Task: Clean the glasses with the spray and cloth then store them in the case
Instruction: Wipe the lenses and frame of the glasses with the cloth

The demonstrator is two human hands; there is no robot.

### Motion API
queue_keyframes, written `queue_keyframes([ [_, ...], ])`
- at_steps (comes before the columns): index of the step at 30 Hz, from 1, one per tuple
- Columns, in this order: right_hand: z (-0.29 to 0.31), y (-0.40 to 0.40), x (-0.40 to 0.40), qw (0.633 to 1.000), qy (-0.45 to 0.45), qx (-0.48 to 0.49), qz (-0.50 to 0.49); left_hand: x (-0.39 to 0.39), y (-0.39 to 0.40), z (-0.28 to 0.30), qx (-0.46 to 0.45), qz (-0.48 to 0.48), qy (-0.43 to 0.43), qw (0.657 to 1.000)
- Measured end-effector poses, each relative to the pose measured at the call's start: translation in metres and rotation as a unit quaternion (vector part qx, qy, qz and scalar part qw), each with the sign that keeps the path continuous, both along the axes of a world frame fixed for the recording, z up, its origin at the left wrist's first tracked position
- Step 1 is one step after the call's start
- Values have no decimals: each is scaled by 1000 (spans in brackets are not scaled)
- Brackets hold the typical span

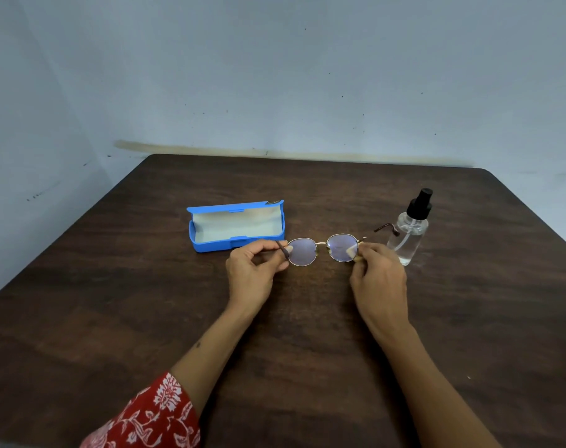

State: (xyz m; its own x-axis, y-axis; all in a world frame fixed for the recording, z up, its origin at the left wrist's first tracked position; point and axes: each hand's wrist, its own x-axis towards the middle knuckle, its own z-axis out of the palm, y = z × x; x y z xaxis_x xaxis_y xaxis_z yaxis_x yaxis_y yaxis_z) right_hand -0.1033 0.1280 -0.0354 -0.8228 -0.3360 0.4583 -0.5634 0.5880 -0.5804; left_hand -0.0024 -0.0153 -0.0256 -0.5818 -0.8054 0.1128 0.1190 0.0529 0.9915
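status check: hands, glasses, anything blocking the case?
Left hand and right hand each pinch an end of the glasses, held above the table. Blue case open, path unobstructed. Spray bottle upright beside right hand. No cloth in view.

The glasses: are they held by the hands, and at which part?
Yes. The left hand pinches the glasses at the left temple arm, and the right hand pinches the frame's right end, near the hinge.

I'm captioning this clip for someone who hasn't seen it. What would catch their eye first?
Both hands, the left hand and right hand, hold round glasses by the ends at the table's centre. Behind them to the left lies an open blue case; a clear spray bottle stands to the right.
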Motion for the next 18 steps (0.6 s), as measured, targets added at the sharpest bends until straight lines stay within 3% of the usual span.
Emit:
queue_keyframes([
  [7,1,-3,2,1000,19,2,-6,0,5,2,49,1,19,999],
  [18,3,-2,4,999,6,30,-13,1,9,5,55,9,4,998],
])
